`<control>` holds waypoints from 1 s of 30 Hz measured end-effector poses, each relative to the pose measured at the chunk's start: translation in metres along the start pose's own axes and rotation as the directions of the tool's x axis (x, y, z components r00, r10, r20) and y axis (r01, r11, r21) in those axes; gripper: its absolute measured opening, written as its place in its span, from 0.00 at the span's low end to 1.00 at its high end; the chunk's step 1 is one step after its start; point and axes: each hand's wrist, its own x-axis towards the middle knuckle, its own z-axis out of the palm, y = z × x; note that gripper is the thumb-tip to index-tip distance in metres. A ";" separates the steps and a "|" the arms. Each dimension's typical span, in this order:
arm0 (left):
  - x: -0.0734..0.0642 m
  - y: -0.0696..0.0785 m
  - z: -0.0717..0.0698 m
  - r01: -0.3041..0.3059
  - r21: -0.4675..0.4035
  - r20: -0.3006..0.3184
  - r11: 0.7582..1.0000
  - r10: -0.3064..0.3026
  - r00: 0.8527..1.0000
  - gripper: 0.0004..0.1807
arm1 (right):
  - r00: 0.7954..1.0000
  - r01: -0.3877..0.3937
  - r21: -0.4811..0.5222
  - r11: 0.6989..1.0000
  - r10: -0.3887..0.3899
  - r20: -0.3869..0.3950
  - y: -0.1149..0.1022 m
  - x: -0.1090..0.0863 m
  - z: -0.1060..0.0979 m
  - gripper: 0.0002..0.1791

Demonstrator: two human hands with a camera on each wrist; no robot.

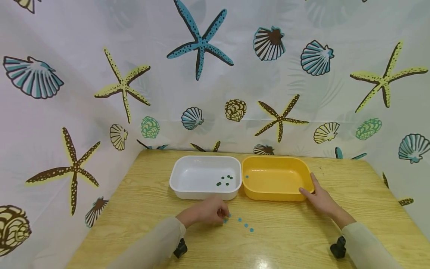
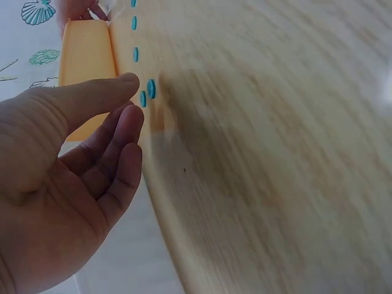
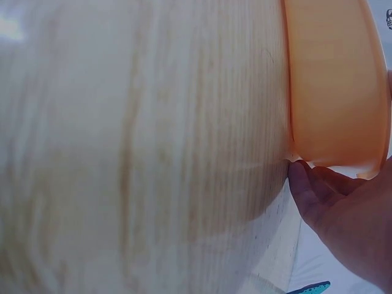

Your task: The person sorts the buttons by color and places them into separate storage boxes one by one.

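Note:
My left hand hovers low over the table in front of the white tray, thumb and bent fingers slightly apart with nothing between them. Two small blue buttons lie right at its fingertips. More blue buttons trail off along the wood towards the near right. At the near right corner of the yellow tray, my right hand holds the rim, thumb at the near edge and fingers along the right side. One blue button rests inside the yellow tray at its left. Several dark green buttons lie in the white tray.
The two trays stand side by side at the back of the wooden table. Behind and beside the table hangs a white cloth printed with starfish and shells. A black wrist mount sits under the left sleeve, another by the right one.

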 end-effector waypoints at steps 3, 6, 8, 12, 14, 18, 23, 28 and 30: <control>0.002 -0.003 0.002 -0.005 0.016 0.009 1.000 0.005 1.000 0.10 | 1.000 0.002 -0.001 1.000 -0.002 -0.001 0.000 0.000 0.000 0.50; 0.004 -0.006 0.005 -0.004 0.039 0.012 0.999 0.004 1.000 0.08 | 1.000 0.003 0.003 1.000 -0.003 -0.002 -0.001 0.001 0.000 0.50; 0.005 -0.009 0.006 -0.006 0.053 0.012 0.999 0.005 1.000 0.07 | 1.000 0.003 0.007 1.000 -0.003 -0.001 -0.001 0.001 0.000 0.49; 0.007 -0.012 0.009 -0.002 0.057 0.014 0.998 0.001 1.000 0.06 | 1.000 0.003 0.009 1.000 -0.003 -0.002 -0.002 0.001 0.000 0.49; 0.007 -0.013 0.009 0.008 0.055 0.016 0.998 -0.009 1.000 0.06 | 1.000 0.003 0.009 1.000 -0.003 -0.002 -0.002 0.000 0.000 0.49; 0.007 -0.015 0.012 0.024 0.037 0.011 0.999 -0.024 1.000 0.05 | 1.000 0.004 0.005 1.000 -0.004 -0.003 -0.002 0.000 0.000 0.50; 0.006 -0.016 0.013 0.045 -0.011 -0.003 0.999 -0.045 0.999 0.06 | 1.000 0.002 0.006 1.000 -0.002 -0.001 -0.001 0.000 0.000 0.50; 0.006 -0.015 0.013 0.083 -0.074 -0.015 0.994 -0.085 0.996 0.05 | 1.000 -0.002 0.011 1.000 0.002 -0.001 -0.001 0.000 0.000 0.50; 0.006 -0.014 0.013 0.082 -0.078 -0.020 0.994 -0.084 0.996 0.05 | 1.000 -0.003 0.013 1.000 0.003 0.001 0.000 -0.001 0.000 0.51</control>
